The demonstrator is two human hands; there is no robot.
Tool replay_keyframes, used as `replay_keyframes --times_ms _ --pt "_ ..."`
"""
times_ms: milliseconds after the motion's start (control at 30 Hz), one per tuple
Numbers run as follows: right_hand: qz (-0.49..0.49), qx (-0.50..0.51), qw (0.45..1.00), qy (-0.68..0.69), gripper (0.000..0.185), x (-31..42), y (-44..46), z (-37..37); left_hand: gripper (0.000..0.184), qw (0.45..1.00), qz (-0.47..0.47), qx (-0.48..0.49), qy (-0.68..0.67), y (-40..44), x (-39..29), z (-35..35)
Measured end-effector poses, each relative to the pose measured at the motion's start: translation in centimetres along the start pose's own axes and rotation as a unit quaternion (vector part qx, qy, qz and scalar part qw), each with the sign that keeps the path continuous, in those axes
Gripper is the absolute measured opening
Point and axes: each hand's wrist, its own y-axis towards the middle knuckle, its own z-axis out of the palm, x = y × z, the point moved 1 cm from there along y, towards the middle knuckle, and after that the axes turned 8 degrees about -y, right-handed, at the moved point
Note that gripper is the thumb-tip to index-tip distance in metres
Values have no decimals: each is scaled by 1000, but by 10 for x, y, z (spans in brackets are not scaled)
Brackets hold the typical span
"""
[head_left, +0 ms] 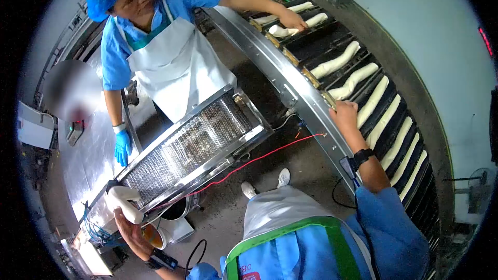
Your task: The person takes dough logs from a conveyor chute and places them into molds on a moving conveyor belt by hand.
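Observation:
At the lower end of the mesh belt, my left hand (129, 228) is closed on a thick, folded piece of white dough (125, 203). Over at the curved conveyor, my right hand (346, 116) rests at the inner edge of the dark trays (355, 119), fingers curled. What lies under those fingers is hidden. Just above it is a bent dough strip (354, 81), and another long dough strip (373, 102) runs close beside the hand.
A co-worker's bare hand (293, 21) touches dough on an upper tray; the other hand wears a blue glove (122, 148) by the steel table (85, 161). The mesh belt machine (187, 142) stands between us. A red cord (259, 156) stretches across to the conveyor frame (270, 67).

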Motion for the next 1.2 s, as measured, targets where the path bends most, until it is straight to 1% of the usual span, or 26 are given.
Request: replay_keyframes --times_ms 33,100,200,233,267,300,333,367,400,433,467,500,533,567,600,633,667,700,733,800,833,867,933,1033,1133,1200 --pt "-13 -13 1000 6 22 -1 0 0 59 998 -25 39 -37 5 -4 0" --pt "-24 -27 999 7 21 -5 3 -3 53 999 25 -44 -18 -12 -25 118" --pt "-23 -15 1000 12 20 -13 3 10 45 991 -98 39 -77 5 -36 235" --pt "-15 15 1000 15 20 -14 3 8 42 993 -91 36 -73 6 -35 276" --pt "-17 -3 1000 23 19 -15 2 12 35 992 -64 77 -77 11 -26 310" --pt "-12 3 999 35 20 -17 3 13 35 978 -103 174 -54 24 -21 337" --pt "-9 8 999 45 20 -18 3 14 35 973 -121 189 -51 16 -22 385" --pt "-13 6 998 61 20 -19 3 12 35 957 -70 276 -62 10 -23 426" --pt "-12 13 999 50 19 -19 4 11 39 934 -73 349 -27 25 -17 461" --pt "-7 19 998 54 19 -18 6 12 39 911 -153 362 -130 33 -11 500" --pt "-3 26 998 59 19 -18 6 15 38 890 -141 420 -112 49 1 535" --pt "-3 22 998 60 20 -20 7 18 39 886 -158 424 -100 45 3 571" --pt "-2 19 998 62 20 -20 7 20 40 861 -134 487 -62 44 5 599" --pt "-2 19 997 78 21 -21 8 20 39 812 -176 547 -104 63 31 628" --pt "-6 40 997 65 21 -20 10 19 38 824 -167 536 -80 70 42 655" --pt "-10 18 998 54 20 -19 9 19 34 787 -154 589 -100 90 66 685" --pt "-16 -3 999 44 20 -17 9 17 30 820 -121 555 -67 76 57 702" --pt "-24 -26 999 36 19 -16 9 12 29 805 -105 580 -59 73 57 718" --pt "-8 -20 997 68 21 -16 9 7 28 790 -90 604 -49 71 57 734" --pt "-33 -20 997 72 22 -16 8 13 33 796 -84 599 -41 67 69 772" --pt "-43 7 997 66 24 -18 7 11 39 784 -65 614 -60 64 75 790" --pt "-47 -65 996 47 25 -18 4 20 46 781 -55 621 -48 57 71 797" --pt "-49 -24 997 51 25 -20 5 25 49 773 -37 630 -60 58 77 820" --pt "-36 -25 997 57 21 -20 6 13 52 774 -26 628 -75 49 61 819" --pt "-35 -33 997 63 18 -22 8 15 46 753 5 645 -132 80 81 814" --pt "-37 -7 990 133 16 -24 9 17 43 793 -55 587 -157 92 101 793"
